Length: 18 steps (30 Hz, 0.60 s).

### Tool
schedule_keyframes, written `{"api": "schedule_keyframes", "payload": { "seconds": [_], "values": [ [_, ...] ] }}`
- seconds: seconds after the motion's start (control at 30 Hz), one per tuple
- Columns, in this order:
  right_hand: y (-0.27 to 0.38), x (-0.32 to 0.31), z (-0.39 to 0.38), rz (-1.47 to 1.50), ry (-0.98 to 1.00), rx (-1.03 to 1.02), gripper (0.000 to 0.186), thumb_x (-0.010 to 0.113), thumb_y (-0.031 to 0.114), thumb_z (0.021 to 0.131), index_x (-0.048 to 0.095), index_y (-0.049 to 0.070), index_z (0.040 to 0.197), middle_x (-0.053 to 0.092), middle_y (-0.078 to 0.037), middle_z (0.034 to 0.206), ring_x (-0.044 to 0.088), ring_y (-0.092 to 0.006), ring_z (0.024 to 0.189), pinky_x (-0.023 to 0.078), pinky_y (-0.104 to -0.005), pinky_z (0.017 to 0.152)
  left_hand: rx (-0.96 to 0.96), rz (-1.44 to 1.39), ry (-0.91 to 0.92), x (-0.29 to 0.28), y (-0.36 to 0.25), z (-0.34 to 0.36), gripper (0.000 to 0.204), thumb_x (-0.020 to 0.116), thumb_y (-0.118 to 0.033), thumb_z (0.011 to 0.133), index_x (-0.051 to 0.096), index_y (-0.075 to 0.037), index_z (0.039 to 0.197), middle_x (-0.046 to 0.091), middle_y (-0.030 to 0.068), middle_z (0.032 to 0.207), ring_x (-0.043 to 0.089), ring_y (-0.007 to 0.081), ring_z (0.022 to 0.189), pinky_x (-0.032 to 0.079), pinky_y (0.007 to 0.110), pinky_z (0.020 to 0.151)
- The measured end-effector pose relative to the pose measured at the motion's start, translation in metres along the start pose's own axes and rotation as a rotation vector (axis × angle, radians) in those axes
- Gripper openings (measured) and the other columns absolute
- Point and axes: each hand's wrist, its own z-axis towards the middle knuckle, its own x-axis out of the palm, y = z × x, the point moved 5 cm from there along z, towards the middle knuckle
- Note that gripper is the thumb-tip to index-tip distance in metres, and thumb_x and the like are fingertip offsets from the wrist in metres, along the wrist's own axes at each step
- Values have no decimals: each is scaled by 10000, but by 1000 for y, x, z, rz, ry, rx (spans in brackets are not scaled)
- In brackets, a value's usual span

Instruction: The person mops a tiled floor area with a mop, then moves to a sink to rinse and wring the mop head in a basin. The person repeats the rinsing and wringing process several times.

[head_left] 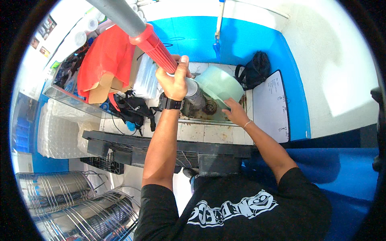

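My left hand (173, 82), with a black watch on its wrist, is closed round a mop (157, 49) just below its red ribbed collar. The mop's grey pole leans up toward the upper left, and its dark grey lower end stands in a shallow, stained sink basin (189, 121) near the round drain (210, 107). A pale green plastic tub (219, 83) stands tilted in the basin's right part. On the tub's near rim my right hand (236, 112) has its fingers hooked; its fingertips are partly hidden.
White tiles (217, 133) edge the basin, with a black pallet (177, 146) in front. A black backpack (257, 69) and a whiteboard (271, 106) stand right. Left are a black bag (134, 108), red cloth over a carton (106, 60) and bubble wrap (66, 130). Wire racks (86, 209) are lower left.
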Motion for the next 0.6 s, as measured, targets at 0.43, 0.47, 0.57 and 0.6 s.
{"api": "schedule_keyframes", "payload": {
  "seconds": [0.43,0.47,0.57,0.6],
  "values": [
    [-51,20,-20,398,-163,258,366,783,110,890,628,-19,1195,700,-129,1084,687,-292,948,541,-374,829,-27,-43,-35,-8,-3,0,243,708,-217,966,615,1,912,581,61,597,564,159,496,464,312,487],
    [-63,25,-21,570,-168,404,362,789,109,898,627,-13,1198,710,-102,1071,696,-251,928,541,-355,811,-33,-44,-46,-9,-4,1,249,705,-225,964,612,-1,910,580,60,591,562,160,496,463,315,491],
    [-80,37,-26,971,-283,634,352,715,80,975,577,11,1292,684,-42,1167,667,-145,978,554,-302,875,-22,-7,-49,-8,-8,5,244,696,-221,967,603,1,926,578,62,592,562,166,499,464,319,496],
    [-79,44,-28,1226,-301,585,413,699,121,994,520,33,1356,672,-64,1231,674,-200,1095,557,-377,977,-40,-46,-53,-7,-8,5,243,689,-217,970,587,2,945,577,69,601,557,170,501,464,322,500]
  ]
}}
